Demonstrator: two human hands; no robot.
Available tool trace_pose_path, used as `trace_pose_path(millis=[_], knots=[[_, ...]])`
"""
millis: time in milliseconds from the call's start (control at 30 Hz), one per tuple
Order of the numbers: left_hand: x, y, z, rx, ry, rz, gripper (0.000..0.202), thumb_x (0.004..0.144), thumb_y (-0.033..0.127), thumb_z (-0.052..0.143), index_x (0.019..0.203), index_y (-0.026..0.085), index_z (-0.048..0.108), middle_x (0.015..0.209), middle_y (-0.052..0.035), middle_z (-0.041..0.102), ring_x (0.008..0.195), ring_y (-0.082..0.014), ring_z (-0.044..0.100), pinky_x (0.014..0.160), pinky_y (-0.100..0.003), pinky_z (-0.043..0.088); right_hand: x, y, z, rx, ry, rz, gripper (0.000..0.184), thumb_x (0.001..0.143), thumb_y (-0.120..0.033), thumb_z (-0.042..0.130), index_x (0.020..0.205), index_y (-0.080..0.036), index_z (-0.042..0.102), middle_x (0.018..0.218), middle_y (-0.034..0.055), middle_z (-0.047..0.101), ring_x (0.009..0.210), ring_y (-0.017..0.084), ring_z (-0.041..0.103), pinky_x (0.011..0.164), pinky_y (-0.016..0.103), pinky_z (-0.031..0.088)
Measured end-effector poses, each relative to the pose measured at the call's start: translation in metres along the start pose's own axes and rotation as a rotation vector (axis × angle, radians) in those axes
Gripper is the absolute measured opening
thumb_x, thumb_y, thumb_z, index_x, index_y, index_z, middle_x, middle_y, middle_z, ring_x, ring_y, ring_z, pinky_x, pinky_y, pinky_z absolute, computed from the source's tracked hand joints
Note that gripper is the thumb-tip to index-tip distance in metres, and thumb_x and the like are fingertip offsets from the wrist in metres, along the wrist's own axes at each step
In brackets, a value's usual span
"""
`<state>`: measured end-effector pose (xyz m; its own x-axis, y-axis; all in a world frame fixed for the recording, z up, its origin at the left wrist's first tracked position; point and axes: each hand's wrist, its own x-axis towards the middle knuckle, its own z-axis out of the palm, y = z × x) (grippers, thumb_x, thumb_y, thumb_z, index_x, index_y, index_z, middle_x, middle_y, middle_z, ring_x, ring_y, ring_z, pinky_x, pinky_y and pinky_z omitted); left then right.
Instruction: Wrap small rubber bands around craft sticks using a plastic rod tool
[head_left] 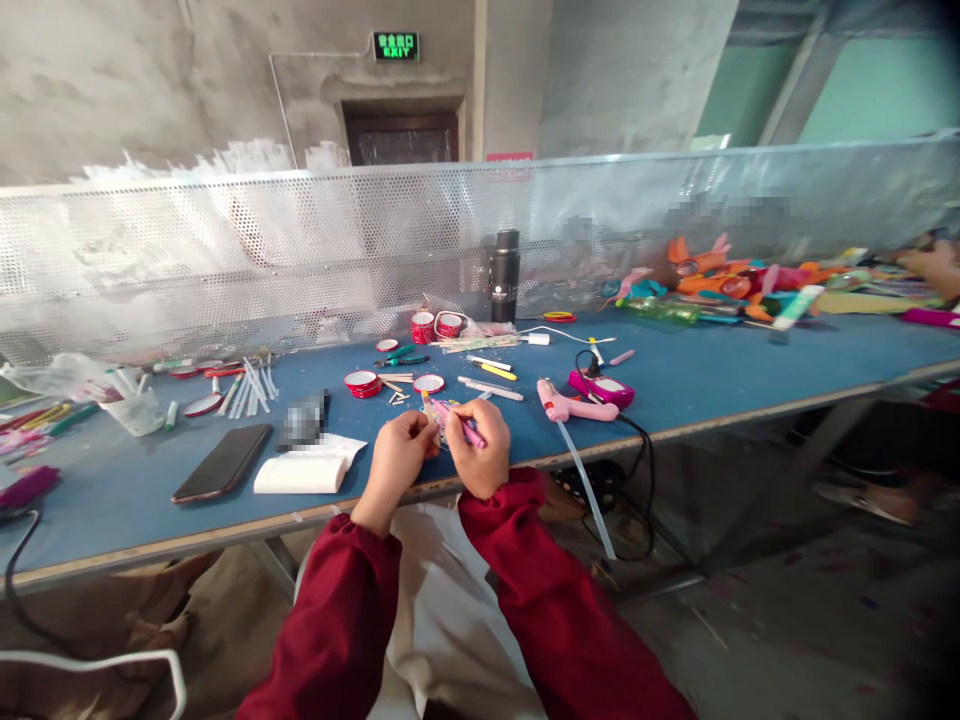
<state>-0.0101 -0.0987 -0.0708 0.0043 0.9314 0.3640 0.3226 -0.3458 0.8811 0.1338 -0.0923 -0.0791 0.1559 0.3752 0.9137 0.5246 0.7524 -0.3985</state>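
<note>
At the table's front edge my left hand point(401, 452) is closed in a pinch on a small tan stick point(427, 403) with a yellowish top. My right hand point(481, 450) is wrapped round a pink-purple marker pen point(473, 434), its tip end close to the stick. Whether the pen touches the stick I cannot tell, as fingers hide part of both. Just beyond the hands lies a red-rimmed round lid point(429, 384). To its left are a stack of red-rimmed lids point(363, 384) and several short wooden sticks point(396, 379). White and yellow pens point(491, 388) lie behind my right hand.
A pink glue gun point(574, 402) lies right, its clear glue stick point(589, 490) jutting past the edge. Left are a phone point(223, 463), a paper pad point(304, 474) and a cup of pens point(133, 410). A black bottle point(505, 277) stands behind. Another person's hand point(934, 268) shows far right.
</note>
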Motion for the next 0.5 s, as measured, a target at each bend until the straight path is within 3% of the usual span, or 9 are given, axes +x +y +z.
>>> trace_pose_path(millis=[500], knots=[[0.0005,-0.0006,-0.0003,0.012,0.002,0.01,0.028,0.087,0.042,0.063,0.069,0.022,0.055,0.059,0.002,0.063,0.057,-0.0155,0.059,0.059,-0.026,0.044,0.0,0.0,-0.0002,0.018,-0.033,-0.018,0.013,0.096,-0.023,0.061,0.083,-0.026,0.06,0.079,0.0022,0.07,0.079,0.021,0.065,0.078,0.037,0.051]])
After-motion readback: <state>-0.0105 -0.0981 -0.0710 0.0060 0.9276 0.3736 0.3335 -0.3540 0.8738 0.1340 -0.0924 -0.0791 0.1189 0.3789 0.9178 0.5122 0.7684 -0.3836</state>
